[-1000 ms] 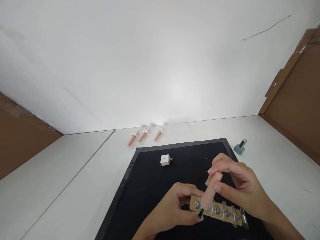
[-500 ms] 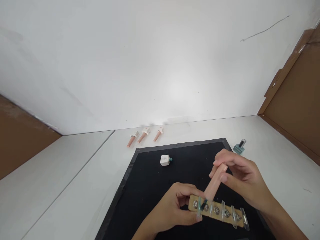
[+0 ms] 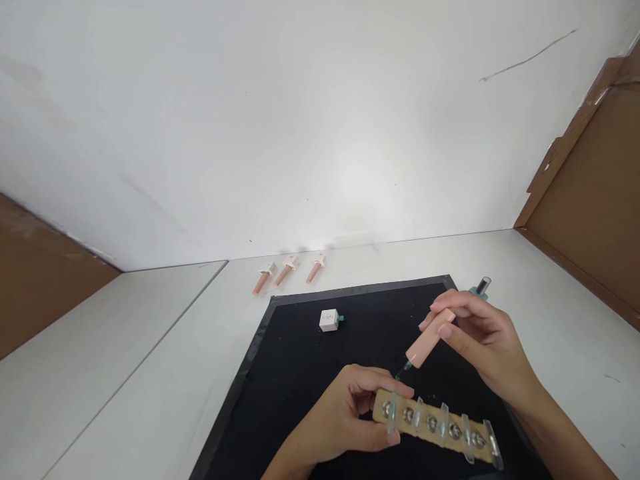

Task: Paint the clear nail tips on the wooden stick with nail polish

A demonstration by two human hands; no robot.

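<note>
My left hand (image 3: 350, 417) grips the left end of a tan strip (image 3: 425, 430) that bears several clear nail tips and round metal pieces. The leftmost nail tip (image 3: 393, 408) looks greenish. Pinched in my right hand (image 3: 480, 340) is a pink-handled brush (image 3: 429, 339). Its dark tip points down and left, just above my left fingers and apart from the strip. On the black mat lies a white square bottle (image 3: 329, 321) with a teal neck, uncapped.
Three white bottles with pink caps (image 3: 261, 280) lie behind the black mat (image 3: 300, 360). A teal bottle with a dark cap (image 3: 483, 287) is partly behind my right hand. Brown cardboard panels (image 3: 590, 180) flank the white table on both sides.
The brush has lifted off the strip, up and left, and is tilted flatter. The strip has shifted slightly left at its held end, and its right end sits a little lower.
</note>
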